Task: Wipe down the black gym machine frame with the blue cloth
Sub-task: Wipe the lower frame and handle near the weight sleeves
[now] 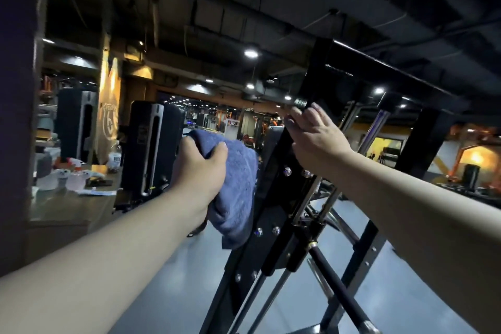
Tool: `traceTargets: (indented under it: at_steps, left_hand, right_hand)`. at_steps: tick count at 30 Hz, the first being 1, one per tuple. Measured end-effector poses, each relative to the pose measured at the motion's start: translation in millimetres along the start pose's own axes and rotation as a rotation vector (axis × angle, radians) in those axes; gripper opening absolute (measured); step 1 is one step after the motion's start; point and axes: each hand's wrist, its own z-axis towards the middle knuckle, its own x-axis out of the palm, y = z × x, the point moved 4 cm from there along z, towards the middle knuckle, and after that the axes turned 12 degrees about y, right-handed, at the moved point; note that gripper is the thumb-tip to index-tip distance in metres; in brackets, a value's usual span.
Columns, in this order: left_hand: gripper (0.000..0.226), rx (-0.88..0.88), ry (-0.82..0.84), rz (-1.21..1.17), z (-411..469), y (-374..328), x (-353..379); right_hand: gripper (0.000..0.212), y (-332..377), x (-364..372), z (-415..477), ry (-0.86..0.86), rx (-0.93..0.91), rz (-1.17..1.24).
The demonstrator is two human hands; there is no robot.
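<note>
Two bare forearms (108,266) nearest, stretched toward far. One blue cloth (238,187) bunched in clenched left hand (200,168), just left of one black frame (273,211). Right hand (317,141) raised higher, fingers curled round frame's slanted upright.

1. One view only: a wide-angle camera worn on the person's head.
2. Facing: forward and slightly down, rolled sideways. The black frame (276,198) runs slantwise, with ceiling above and floor below.
3. Nearness: arm's reach. The left hand (200,168) holding the blue cloth (238,179) and the right hand (314,138) gripping the frame sit mid-picture.
</note>
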Motion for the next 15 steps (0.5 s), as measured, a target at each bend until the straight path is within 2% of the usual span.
traceTargets:
  at_steps: [3,6,9,11,15]
  left_hand:
    - [0.038,0.029,0.020,-0.036,7.7,-2.5,1.4]
    - [0.037,0.062,0.061,-0.047,10.6,-9.0,8.1]
    - [0.036,0.128,0.112,-0.065,15.3,-18.3,23.8]
    - [0.038,0.157,0.167,-0.071,23.5,-24.9,40.8]
    - [0.043,0.190,0.324,-0.119,46.5,-24.6,89.9]
  right_hand:
    - [0.048,-6.3,-6.1,6.1,0.024,0.041,-0.072]
    - [0.062,-15.2,-8.3,5.4,0.000,0.135,-0.073]
    - [0.055,-19.8,-8.6,8.8,-0.018,0.084,-0.103]
    - [0.048,-22.1,-10.2,9.6,-0.106,0.048,-0.145]
    - [0.059,-26.4,-12.1,11.1,-0.155,-0.010,-0.173]
